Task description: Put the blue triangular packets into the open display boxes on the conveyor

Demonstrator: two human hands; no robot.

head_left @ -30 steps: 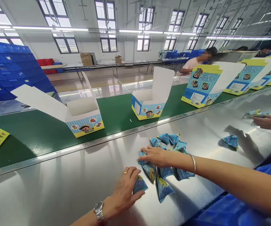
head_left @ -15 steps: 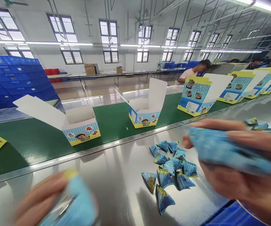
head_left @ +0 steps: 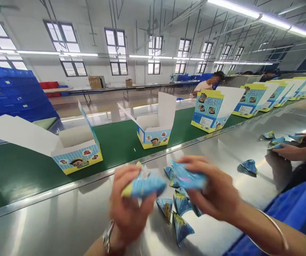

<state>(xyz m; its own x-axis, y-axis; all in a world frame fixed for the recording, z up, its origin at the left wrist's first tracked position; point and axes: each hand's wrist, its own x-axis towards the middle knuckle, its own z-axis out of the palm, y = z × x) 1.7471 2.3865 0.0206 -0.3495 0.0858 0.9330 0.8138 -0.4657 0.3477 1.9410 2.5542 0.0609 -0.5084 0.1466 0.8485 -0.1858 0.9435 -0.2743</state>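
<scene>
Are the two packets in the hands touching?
Apart: the head view shows a gap between the packet in the left hand and the packet in the right hand.

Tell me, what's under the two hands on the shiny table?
Blue triangle packets lie on the steel table, below the left hand and right hand. Those hands and the packets they hold cover the spot right underneath, so I can't see what's there.

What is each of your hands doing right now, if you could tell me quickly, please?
Left hand: closed, holding a blue triangular packet.
Right hand: closed, holding another blue triangular packet.
</scene>
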